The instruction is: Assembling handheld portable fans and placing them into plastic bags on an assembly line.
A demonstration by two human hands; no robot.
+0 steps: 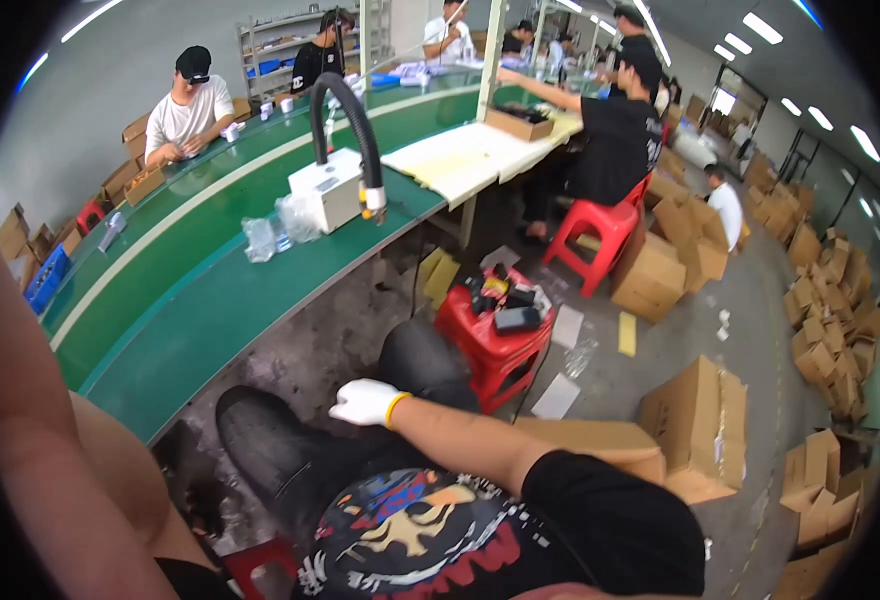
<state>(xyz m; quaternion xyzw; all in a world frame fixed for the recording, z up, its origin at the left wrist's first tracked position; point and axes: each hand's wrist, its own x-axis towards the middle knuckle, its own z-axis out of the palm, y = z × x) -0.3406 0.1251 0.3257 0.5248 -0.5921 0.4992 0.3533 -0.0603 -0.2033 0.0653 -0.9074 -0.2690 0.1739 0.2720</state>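
Note:
My right hand (365, 402), in a white glove with a yellow cuff, hangs over my lap between my dark-trousered thighs. Its fingers are curled in, and nothing shows in them. My left forearm (20, 400) rises large and close along the left edge, and its hand lies outside the picture. Ahead of me on the green workbench (230, 310) stands a white box-shaped machine (328, 190) with a bent black hose (365, 130). Beside it lie clear plastic bags (260, 240), apart from both hands.
A red stool (495, 345) heaped with small black items stands ahead to the right. Open cardboard boxes (695, 430) sit at my right side. Along the green conveyor (150, 260) several co-workers are seated, one (615, 140) on a red stool. More cartons (830, 330) are piled at far right.

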